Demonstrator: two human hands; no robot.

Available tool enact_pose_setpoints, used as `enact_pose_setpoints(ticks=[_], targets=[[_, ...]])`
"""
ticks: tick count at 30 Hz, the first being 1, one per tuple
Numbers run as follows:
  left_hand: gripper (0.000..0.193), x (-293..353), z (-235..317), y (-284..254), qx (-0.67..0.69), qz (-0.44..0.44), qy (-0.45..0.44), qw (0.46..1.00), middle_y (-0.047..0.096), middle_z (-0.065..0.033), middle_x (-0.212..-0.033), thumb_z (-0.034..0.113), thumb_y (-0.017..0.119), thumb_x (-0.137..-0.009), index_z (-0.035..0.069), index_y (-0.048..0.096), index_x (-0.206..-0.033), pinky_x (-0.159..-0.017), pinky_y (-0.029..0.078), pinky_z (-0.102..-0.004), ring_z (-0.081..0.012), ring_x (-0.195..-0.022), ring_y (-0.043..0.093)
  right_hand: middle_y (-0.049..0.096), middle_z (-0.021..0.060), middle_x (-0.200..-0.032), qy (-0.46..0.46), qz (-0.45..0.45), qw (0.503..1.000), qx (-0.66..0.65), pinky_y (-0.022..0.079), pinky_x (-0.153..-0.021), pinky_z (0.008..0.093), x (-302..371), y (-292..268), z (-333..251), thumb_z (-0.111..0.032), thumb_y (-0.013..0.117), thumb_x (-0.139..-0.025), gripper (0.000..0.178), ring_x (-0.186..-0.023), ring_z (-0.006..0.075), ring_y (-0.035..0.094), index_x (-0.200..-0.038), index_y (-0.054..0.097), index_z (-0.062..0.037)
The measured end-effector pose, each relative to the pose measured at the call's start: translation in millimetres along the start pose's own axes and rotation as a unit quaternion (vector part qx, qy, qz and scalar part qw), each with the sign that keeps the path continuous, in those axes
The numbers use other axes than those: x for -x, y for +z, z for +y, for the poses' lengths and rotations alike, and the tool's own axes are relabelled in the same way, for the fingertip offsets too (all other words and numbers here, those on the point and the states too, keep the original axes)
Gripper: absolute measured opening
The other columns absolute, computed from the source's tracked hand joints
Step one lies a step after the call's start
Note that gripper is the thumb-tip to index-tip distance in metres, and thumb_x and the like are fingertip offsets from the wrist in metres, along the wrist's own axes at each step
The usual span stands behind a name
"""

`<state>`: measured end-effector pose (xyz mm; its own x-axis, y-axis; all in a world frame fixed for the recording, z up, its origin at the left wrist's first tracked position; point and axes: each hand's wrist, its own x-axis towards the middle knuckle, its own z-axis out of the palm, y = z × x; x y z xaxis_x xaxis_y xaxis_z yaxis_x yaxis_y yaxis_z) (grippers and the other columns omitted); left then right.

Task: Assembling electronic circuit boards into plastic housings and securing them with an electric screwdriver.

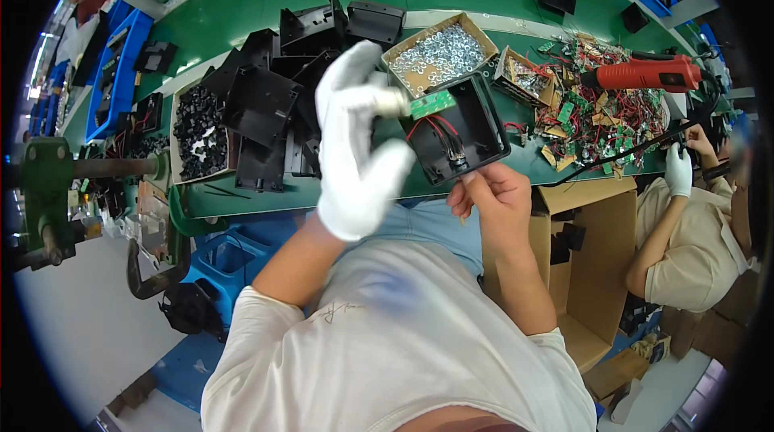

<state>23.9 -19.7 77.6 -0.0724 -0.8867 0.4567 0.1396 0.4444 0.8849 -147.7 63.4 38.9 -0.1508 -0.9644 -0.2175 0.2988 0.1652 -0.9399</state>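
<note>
Bare, my right hand (497, 194) is closed on the near edge of a black plastic case (476, 129), with the thumb on top and the fingers curled below. The case is tilted, its open side facing up. A small green circuit board (433, 104) lies at the case's left wall, and red and black wires run from it to a part at the near wall. My left hand (355, 146), in a white glove, hovers left of the case, slightly blurred. Its thumb and fingers are spread, and one fingertip reaches the board's left end; whether it touches cannot be made out.
Black plastic housings (260, 101) pile up left. Beyond the case stands a carton of metal nuts or washers (442, 53). A red power screwdriver (645, 75) lies over wired boards (576, 113). A green clamp (48, 198) juts in left; a co-worker's gloved hand (679, 170) is right.
</note>
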Motion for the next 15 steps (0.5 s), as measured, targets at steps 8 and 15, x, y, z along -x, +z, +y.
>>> enact_pose_setpoints(ticks=[8,15], targets=[[0.041,7.1,-1.6,-13.5,-0.297,-0.23,0.003,0.927,0.041,-0.0279,-0.154,0.007,0.081,-0.06,0.004,0.07,-0.1,-0.111,0.043,-0.0475,-0.047,-0.14,0.043,0.069,0.0077,-0.068,0.001,0.005,0.997,0.081,0.047,-0.052,0.0209,5.6,6.8,-0.5,-0.001,0.066,-0.092,0.007,-0.054,0.0106,0.059,-0.093,0.071,0.0047],[0.034,18.9,-24.4,-1.7,-0.193,-0.198,-0.01,0.961,0.049,-0.0263,-0.148,0.002,0.081,-0.06,0.004,0.072,-0.093,-0.11,0.044,-0.0449,-0.0439,-0.132,0.052,0.065,0.005,-0.064,0.008,0.051,0.988,0.146,0.045,-0.051,0.02,15.2,4.1,-3.1,0.0,0.068,-0.09,0.005,-0.053,0.0095,0.058,-0.091,0.071,0.0038]])
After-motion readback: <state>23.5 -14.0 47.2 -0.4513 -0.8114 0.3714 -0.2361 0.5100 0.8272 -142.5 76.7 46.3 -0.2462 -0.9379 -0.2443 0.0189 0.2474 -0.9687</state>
